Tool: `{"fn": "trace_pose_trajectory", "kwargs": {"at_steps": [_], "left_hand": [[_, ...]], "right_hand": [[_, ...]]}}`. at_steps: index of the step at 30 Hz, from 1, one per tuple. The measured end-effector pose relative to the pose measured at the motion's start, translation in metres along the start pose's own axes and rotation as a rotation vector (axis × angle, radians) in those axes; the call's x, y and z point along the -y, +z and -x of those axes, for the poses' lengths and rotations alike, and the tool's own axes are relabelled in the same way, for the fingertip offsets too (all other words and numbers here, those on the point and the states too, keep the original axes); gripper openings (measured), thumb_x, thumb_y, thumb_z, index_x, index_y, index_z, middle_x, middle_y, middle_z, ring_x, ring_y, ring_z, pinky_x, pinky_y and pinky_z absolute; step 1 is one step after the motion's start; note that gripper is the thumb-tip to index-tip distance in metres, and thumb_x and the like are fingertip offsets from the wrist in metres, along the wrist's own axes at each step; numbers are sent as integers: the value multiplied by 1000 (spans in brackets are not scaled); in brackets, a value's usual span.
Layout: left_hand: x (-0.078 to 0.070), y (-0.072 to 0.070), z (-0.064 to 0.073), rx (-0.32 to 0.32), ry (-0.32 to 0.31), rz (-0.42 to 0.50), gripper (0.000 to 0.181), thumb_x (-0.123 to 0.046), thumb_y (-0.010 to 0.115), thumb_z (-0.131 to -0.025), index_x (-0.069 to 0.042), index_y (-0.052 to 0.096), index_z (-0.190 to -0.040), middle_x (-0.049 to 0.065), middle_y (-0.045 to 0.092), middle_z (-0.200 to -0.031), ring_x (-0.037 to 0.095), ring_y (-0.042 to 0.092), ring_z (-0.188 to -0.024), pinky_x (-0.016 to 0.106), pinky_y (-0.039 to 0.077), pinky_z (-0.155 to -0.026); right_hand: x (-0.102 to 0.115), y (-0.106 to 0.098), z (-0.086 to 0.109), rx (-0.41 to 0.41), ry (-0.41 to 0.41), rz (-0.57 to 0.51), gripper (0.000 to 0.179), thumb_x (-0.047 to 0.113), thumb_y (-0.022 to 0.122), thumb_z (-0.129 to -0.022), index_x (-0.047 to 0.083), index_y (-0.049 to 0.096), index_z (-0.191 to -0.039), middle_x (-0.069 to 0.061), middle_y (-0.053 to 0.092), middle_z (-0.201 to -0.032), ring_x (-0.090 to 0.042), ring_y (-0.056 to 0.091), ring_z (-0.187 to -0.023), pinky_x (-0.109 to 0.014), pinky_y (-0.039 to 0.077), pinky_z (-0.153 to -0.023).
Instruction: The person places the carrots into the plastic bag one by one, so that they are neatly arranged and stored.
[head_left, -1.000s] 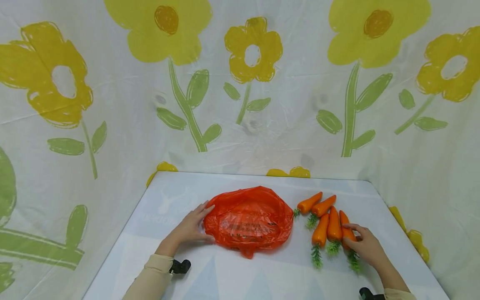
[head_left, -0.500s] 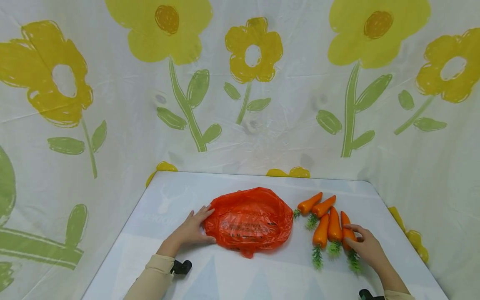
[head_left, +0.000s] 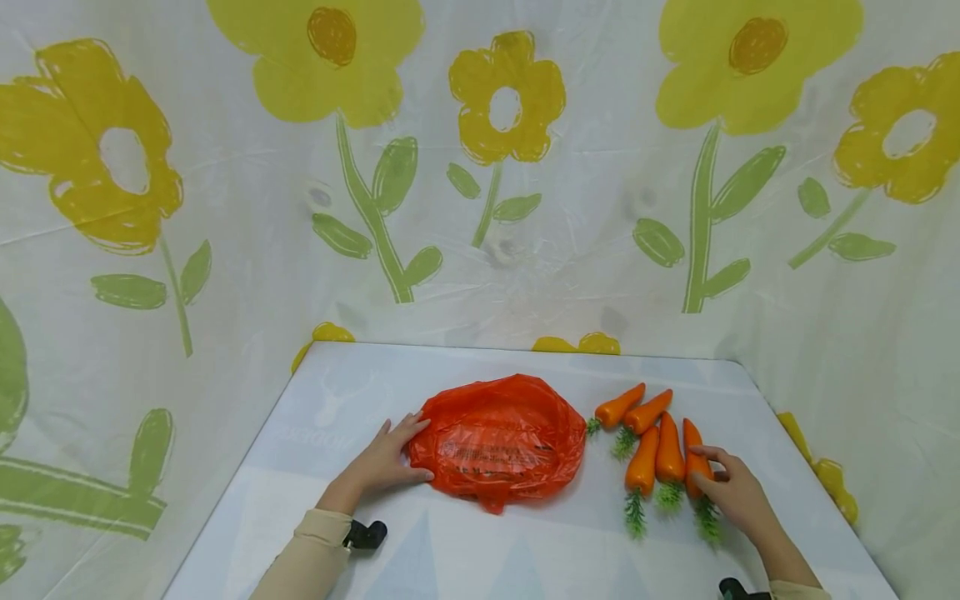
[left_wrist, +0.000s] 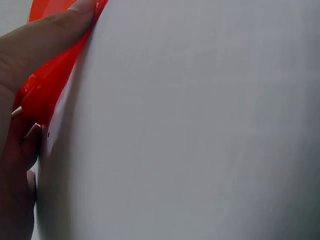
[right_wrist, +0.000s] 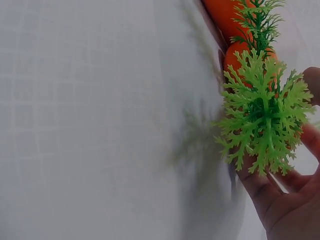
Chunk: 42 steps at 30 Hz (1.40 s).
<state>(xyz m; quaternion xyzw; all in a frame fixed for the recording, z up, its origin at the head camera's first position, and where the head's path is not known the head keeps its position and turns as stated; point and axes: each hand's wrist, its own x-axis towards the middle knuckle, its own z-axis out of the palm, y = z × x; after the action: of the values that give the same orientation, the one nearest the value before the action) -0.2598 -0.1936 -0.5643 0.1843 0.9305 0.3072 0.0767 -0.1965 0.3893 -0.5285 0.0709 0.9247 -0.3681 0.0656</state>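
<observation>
A crumpled red plastic bag with printed text lies on the table, its wide mouth facing up. My left hand rests against its left side, fingers spread and thumb near the lower edge; in the left wrist view the thumb lies along the red film. At the right, my right hand holds the rightmost toy carrot between thumb and fingers. Its orange body rests on the table, green leaves toward me. In the right wrist view the frilly leaves partly cover the fingers.
Two toy carrots lie beside the held one, and two more carrots slant behind them, close to the bag. The white table ends at a flower-printed curtain behind and at both sides.
My left fingers have spread a little and shifted slightly on the bag's edge. The held carrot has edged slightly away from the carrot beside it; the right hand keeps its hold.
</observation>
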Motion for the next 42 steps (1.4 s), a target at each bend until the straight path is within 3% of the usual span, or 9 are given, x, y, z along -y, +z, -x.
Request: {"fn": "trace_pose_trajectory", "kwargs": {"at_steps": [16,27,42], "left_hand": [[-3,-2,0,16,-45,25,94,-49,86,-76,-18,45,-155,9,31,-165,41,15,-154,68,15,-119],[-8,-4,-2,13,-29,11,92,-44,87,-77,-13,46,-153,11,35,-163,34,20,-154,61,7,-123],[-5,-2,-3,2,2,6,92,-43,87,-77,-11,47,-153,12,37,-162,33,24,-153,59,5,-124]], "right_hand": [[5,-3,2,-19,6,-25,59,36,61,-100,2,47,-147,-33,34,-150,-48,50,-119,-46,56,-84],[12,-4,6,-26,-1,-38,61,39,61,-101,3,46,-148,-31,34,-152,-48,51,-121,-49,56,-88],[24,2,8,-67,-81,-45,58,37,61,-101,4,48,-146,-32,34,-151,-52,49,-121,-56,57,-88]]}}
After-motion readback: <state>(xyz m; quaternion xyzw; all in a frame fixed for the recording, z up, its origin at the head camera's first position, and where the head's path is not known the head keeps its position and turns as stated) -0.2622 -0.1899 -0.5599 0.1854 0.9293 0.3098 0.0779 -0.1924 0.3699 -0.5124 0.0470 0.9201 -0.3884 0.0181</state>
